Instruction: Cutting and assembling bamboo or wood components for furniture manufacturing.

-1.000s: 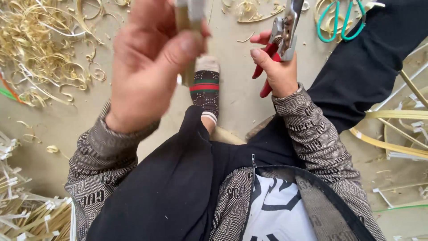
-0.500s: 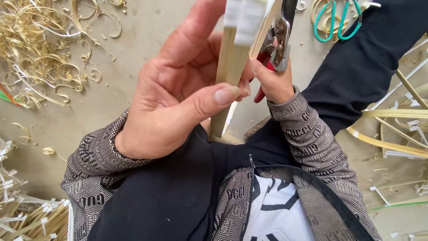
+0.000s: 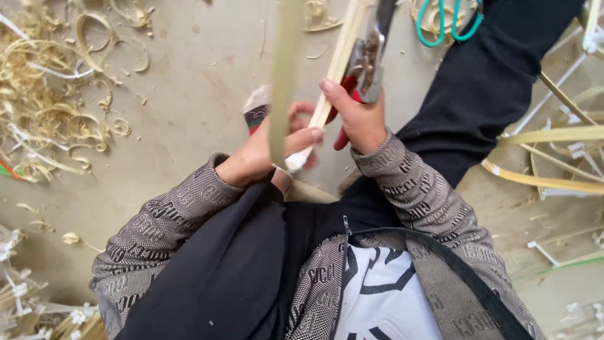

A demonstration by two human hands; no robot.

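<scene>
Between both hands, pale split bamboo strip, long, thin

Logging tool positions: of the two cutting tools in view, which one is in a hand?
The red-handled cutter, gripped by the right hand. The teal-handled scissors lie untouched on the floor at top.

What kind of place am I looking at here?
Probably a craft workshop for bamboo or cane work, done seated on the floor. Curled pale shavings litter the concrete floor, long split strips lie alongside, and the right hand holds a red-handled cutting tool.
</scene>
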